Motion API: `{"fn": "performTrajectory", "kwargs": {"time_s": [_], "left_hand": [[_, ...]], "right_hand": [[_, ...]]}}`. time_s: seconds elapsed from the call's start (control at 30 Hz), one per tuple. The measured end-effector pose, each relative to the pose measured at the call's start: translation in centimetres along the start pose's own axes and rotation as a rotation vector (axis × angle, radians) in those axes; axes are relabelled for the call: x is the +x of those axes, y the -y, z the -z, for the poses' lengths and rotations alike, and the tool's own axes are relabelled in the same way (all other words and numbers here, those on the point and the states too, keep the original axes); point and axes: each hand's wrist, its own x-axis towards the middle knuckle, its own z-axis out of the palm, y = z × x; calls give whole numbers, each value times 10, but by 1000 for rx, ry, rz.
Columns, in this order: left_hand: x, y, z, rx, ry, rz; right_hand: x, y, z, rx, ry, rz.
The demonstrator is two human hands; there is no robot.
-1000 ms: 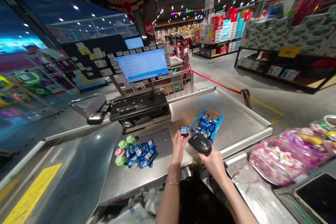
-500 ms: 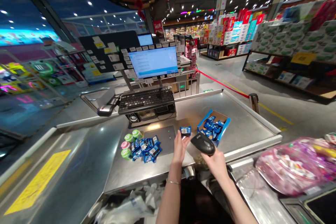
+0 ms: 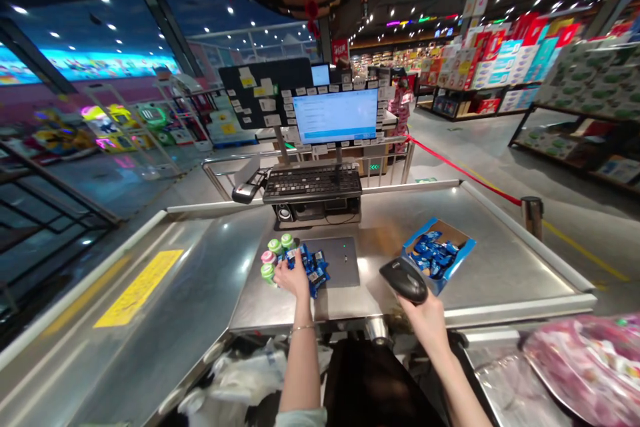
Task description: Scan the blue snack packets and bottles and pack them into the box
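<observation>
My left hand (image 3: 294, 278) is over the left side of a pile of shiny blue snack packets (image 3: 317, 269) on the metal counter. Its thumb and fingers are closed around a blue packet (image 3: 290, 256) at the pile's upper edge, partly hidden by the hand. Just left of it stand several small tubs with green lids (image 3: 267, 272) and one with a pink lid (image 3: 269, 257). My right hand (image 3: 425, 312) grips a black handheld barcode scanner (image 3: 404, 279), its head pointing up and left. Beyond the scanner lies an open blue carton (image 3: 461, 259) holding more blue packets (image 3: 434, 253).
A monitor (image 3: 335, 115) and a keyboard (image 3: 313, 181) stand at the counter's back. A flat grey plate (image 3: 345, 263) is set into the counter (image 3: 375, 300). Pink bagged goods (image 3: 590, 353) lie at right, plastic bags (image 3: 240, 377) below. A red belt barrier (image 3: 465, 170) runs behind.
My left hand has moved left with the blue packet, from beside the scanner to the pile. My right hand still holds the scanner. The view has turned left.
</observation>
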Motion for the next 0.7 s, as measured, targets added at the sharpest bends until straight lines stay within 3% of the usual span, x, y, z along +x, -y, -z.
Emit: {"fn": "performTrajectory", "kwargs": {"time_s": [0.13, 0.27, 0.4, 0.53, 0.6, 0.7], "left_hand": [[13, 34, 13, 273, -182, 46], [-7, 66, 11, 393, -193, -1], [-21, 81, 6, 436, -158, -43], [-23, 66, 7, 346, -186, -56], [-31, 45, 6, 260, -171, -149], [-61, -2, -2, 54, -9, -372]], "right_hand": [[0, 1, -3, 8, 21, -24], [1, 3, -6, 17, 35, -30], [1, 2, -6, 16, 48, -32], [2, 0, -4, 5, 34, -22], [3, 0, -3, 1, 19, -30], [5, 1, 1, 19, -15, -38]]}}
